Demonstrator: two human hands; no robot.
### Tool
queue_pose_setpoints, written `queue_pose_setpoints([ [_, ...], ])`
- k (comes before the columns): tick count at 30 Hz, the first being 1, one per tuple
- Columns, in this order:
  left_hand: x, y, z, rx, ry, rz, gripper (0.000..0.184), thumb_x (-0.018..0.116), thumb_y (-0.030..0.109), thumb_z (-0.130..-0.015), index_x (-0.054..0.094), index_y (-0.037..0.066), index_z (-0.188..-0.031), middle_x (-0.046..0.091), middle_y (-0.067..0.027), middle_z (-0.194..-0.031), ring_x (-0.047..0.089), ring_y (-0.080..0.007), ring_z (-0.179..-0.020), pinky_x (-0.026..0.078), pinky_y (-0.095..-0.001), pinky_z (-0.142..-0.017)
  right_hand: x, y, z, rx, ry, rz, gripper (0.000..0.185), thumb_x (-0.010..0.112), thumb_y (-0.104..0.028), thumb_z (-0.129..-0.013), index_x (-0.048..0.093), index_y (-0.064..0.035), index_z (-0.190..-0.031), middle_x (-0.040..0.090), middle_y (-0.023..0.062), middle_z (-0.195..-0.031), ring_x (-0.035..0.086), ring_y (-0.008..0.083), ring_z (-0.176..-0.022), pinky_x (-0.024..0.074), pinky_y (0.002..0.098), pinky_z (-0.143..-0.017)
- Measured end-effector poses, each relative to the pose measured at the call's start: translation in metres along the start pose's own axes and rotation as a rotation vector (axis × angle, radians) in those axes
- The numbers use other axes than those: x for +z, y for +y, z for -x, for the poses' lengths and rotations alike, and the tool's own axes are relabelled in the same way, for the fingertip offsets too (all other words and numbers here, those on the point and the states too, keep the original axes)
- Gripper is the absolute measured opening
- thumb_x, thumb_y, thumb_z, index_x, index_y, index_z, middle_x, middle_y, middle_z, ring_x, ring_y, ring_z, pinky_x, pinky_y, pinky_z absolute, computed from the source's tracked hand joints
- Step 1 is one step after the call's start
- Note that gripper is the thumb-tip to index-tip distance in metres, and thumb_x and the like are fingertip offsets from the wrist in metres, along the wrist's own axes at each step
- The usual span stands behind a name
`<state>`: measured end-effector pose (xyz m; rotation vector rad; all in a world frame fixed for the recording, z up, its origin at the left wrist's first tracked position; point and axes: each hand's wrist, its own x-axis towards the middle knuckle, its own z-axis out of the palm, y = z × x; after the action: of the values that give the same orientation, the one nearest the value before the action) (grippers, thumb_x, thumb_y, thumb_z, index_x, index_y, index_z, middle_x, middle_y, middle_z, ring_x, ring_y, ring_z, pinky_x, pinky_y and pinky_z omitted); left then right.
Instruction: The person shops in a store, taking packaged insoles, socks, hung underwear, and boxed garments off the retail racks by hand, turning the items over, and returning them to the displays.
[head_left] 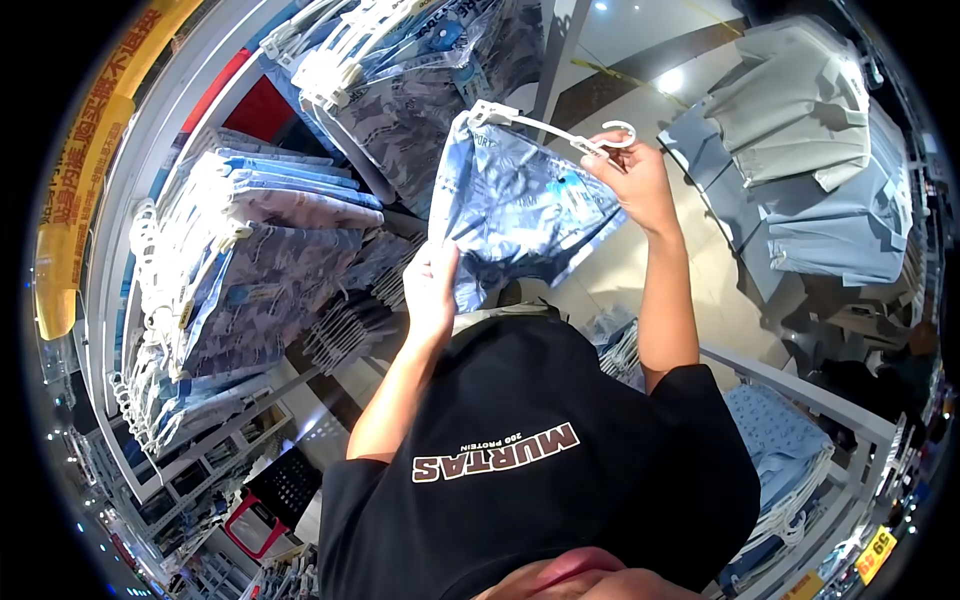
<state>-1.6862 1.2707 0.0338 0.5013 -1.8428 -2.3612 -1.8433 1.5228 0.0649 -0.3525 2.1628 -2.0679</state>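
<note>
Gripping a white hanger [550, 128] beside its hook, the right hand [640, 185] has thumb and fingers closed around the plastic, and the hook curls up past the knuckles. Clipped to that hanger, a pair of blue patterned shorts [520, 200] hangs between both hands, in front of the person's black T-shirt [560, 400]. The left hand [430, 285] pinches the shorts at their left edge, thumb and fingers drawn together on the cloth; how far its fingertips reach behind is hard to tell. Left of the shorts, more folded garments [290, 260] hang in a tight row from a metal rack [100, 380], and plastic-covered clothes [400, 110] hang above, near the shorts. Well apart at the upper right are a beige garment [800, 110] and a blue-grey one. At the lower right, light-blue clothes [770, 430] hang beside a white rail [800, 385].
</note>
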Motion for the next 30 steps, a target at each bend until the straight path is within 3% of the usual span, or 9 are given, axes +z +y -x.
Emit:
queue_pose_setpoints([
  [6,0.009,0.04,0.042,-0.069,-0.538,-0.212,0.021,0.079,0.011,-0.08,0.068,0.001,-0.095,0.066,-0.0004,-0.088,0.058,-0.0054,-0.077,0.047,-0.0225,-0.07,0.027,0.018,-0.005,-0.382,0.356,-0.025,0.019,0.073,-0.005,-0.085,0.062,-0.0003,-0.098,0.065,0.0036,-0.092,0.061,0.0105,-0.079,0.0504,0.0251,-0.075],
  [8,0.017,0.044,0.042,0.109,-0.787,-0.36,0.036,0.082,0.019,-0.078,0.066,-0.001,-0.104,0.067,-0.0076,-0.102,0.061,-0.0156,-0.093,0.047,-0.0323,-0.087,0.038,0.018,-0.01,-0.544,0.46,-0.119,0.018,0.071,-0.008,-0.088,0.062,-0.0007,-0.101,0.064,0.005,-0.096,0.061,0.0106,-0.082,0.05,0.0255,-0.076],
  [9,0.021,0.042,0.043,0.105,-0.814,-0.358,0.042,0.082,0.02,-0.078,0.064,0.0,-0.11,0.065,-0.009,-0.106,0.06,-0.017,-0.097,0.047,-0.0331,-0.09,0.041,0.029,-0.014,-0.515,0.497,-0.143,0.022,0.066,-0.017,-0.093,0.061,-0.0015,-0.107,0.063,0.0091,-0.101,0.059,0.012,-0.09,0.0485,0.0251,-0.079],
  [11,0.026,0.037,0.039,0.046,-0.923,-0.285,0.057,0.081,0.021,-0.079,0.056,0.001,-0.126,0.061,-0.0101,-0.114,0.057,-0.018,-0.104,0.044,-0.0339,-0.097,0.057,-0.008,0.008,-0.094,0.466,-0.42,0.043,0.056,-0.039,-0.098,0.059,0.0026,-0.108,0.061,0.0171,-0.11,0.058,0.021,-0.105,0.0472,0.0312,-0.09],
  [15,0.015,-0.018,0.021,-0.183,-0.62,-0.069,0.045,0.074,0.015,-0.086,0.055,0.002,-0.125,0.06,-0.0065,-0.116,0.057,-0.0163,-0.104,0.047,-0.0327,-0.094,0.049,0.026,-0.006,0.057,0.225,-1.134,0.057,0.046,-0.053,-0.098,0.057,0.0027,-0.103,0.061,0.0243,-0.114,0.056,0.0344,-0.114,0.0448,0.0455,-0.101],
  [18,0.011,-0.067,-0.004,-0.158,-0.361,-0.165,0.077,0.074,0.026,-0.086,0.032,0.0,-0.145,0.039,-0.0214,-0.146,0.043,-0.031,-0.132,0.039,-0.0395,-0.106,0.058,0.023,-0.003,0.164,0.224,-1.327,0.053,0.05,-0.052,-0.096,0.057,-0.0005,-0.101,0.06,0.0237,-0.116,0.053,0.0369,-0.118,0.0391,0.0543,-0.108],
  [21,0.02,-0.089,-0.03,-0.269,-0.287,-0.142,0.103,0.077,0.036,-0.083,0.009,-0.002,-0.151,0.018,-0.0272,-0.155,0.025,-0.0392,-0.142,0.029,-0.0435,-0.113,0.073,0.013,0.002,0.296,0.299,-1.47,0.049,0.052,-0.052,-0.095,0.057,-0.0034,-0.097,0.06,0.0196,-0.112,0.051,0.0368,-0.122,0.037,0.0603,-0.108],
  [26,0.043,-0.076,-0.034,-0.313,-0.446,0.284,0.069,0.075,0.018,-0.086,0.038,-0.005,-0.139,0.049,-0.0143,-0.137,0.048,-0.0219,-0.124,0.036,-0.037,-0.107,0.076,0.011,0.008,0.22,0.148,-1.468,0.049,0.053,-0.052,-0.094,0.055,-0.0036,-0.098,0.059,0.0153,-0.108,0.051,0.0357,-0.121,0.0367,0.0593,-0.108],
  [30,0.042,-0.061,-0.02,-0.374,-0.396,0.376,0.039,0.065,0.01,-0.092,0.054,-0.005,-0.126,0.062,-0.0115,-0.122,0.059,-0.0195,-0.109,0.045,-0.0342,-0.097,0.067,0.017,0.011,0.21,0.22,-1.476,0.048,0.051,-0.052,-0.096,0.052,-0.0039,-0.1,0.056,0.0165,-0.11,0.051,0.0358,-0.121,0.0368,0.0585,-0.108],
])
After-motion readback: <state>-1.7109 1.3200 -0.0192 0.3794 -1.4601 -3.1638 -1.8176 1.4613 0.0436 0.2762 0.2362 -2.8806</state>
